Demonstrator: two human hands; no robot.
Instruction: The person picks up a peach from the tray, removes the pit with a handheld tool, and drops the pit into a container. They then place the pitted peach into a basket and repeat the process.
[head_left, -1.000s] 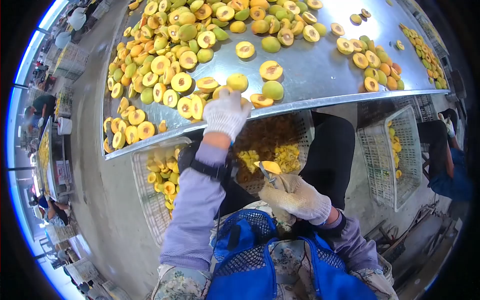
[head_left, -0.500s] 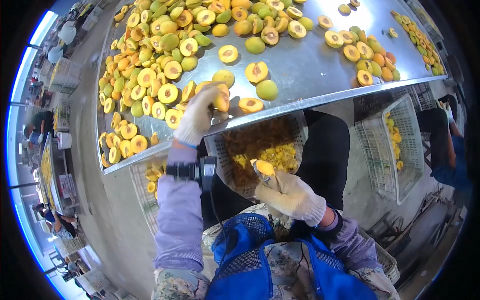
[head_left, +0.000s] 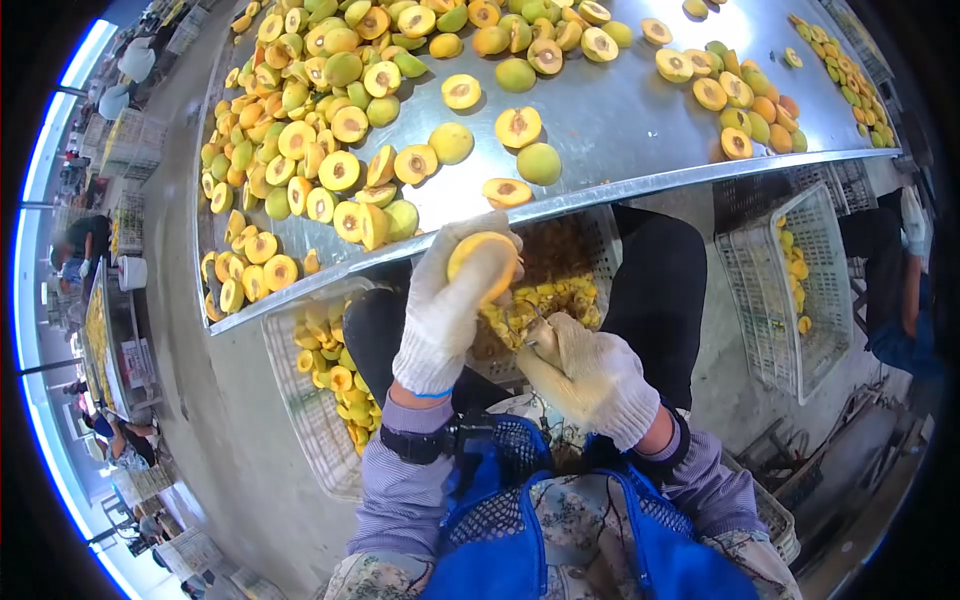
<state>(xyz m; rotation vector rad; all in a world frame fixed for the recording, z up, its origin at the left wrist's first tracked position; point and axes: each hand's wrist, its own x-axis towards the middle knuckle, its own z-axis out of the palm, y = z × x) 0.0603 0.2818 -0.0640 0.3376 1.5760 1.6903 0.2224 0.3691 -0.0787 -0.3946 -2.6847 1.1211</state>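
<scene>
My left hand [head_left: 445, 300], in a white knitted glove, is closed around a yellow peach half [head_left: 487, 262] just below the table's front edge. My right hand [head_left: 598, 378], gloved too, grips a small metal tool [head_left: 536, 335] whose tip points up toward the left hand; its exact shape is partly hidden by the fingers. Beneath both hands is a crate [head_left: 607, 250] between my knees, with yellow scraps [head_left: 575, 300] and brown matter in it. On the metal table [head_left: 610, 150] lie a big heap of halved peaches [head_left: 300, 140] and a lone peach half [head_left: 507, 192] near the edge.
A white crate of peach halves [head_left: 335, 375] stands on the floor at my left. To the right is another crate [head_left: 770, 300], with a co-worker's gloved hand [head_left: 914, 222] beyond it. More peach halves [head_left: 750, 110] lie at the table's right. People work at another table [head_left: 98, 340] far left.
My left hand has drawn back from the tabletop, bringing a peach half over the crate. The yellow piece at the right hand's tool is gone from it. The hands are now close together.
</scene>
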